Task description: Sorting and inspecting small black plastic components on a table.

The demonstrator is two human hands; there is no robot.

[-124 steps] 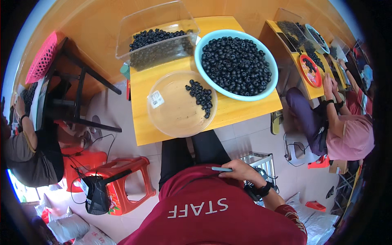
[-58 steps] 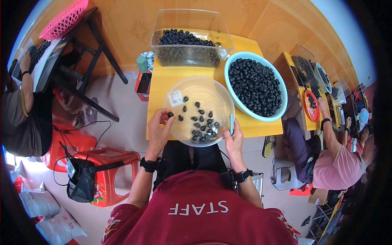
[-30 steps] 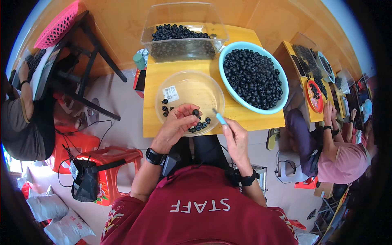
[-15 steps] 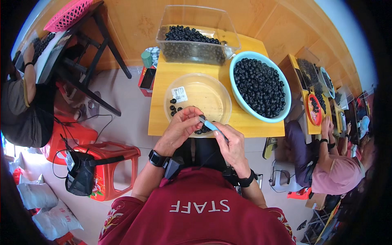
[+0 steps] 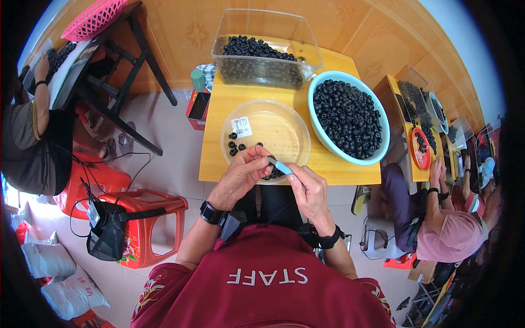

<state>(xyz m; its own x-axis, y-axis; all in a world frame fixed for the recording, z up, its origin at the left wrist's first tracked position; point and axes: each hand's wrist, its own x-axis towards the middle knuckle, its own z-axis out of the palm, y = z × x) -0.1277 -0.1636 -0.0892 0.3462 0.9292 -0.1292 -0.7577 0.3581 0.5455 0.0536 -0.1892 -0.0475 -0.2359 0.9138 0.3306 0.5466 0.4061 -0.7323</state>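
Between the fingertips of my left hand (image 5: 243,172) is a small round black part (image 5: 271,159), mostly covered by the fingers. My right hand (image 5: 310,191) grips a small knife (image 5: 283,167) with a light blue handle, its short blade against the part. Both hands are over the near rim of a clear round tray (image 5: 281,123). Inside the tray lie several loose black ring-like parts (image 5: 233,145), some partly hidden under my hands, and a white printed label (image 5: 241,126).
A light blue basin (image 5: 310,104) heaped with black parts stands right on the yellow table (image 5: 213,158). Behind is a clear rectangular bin (image 5: 268,79) of more. A red stool (image 5: 169,208) with a black bag (image 5: 108,232) is at left. Other people sit on both sides.
The knife and my right fingers have shifted slightly at the black part. Both hands otherwise keep their place and hold.
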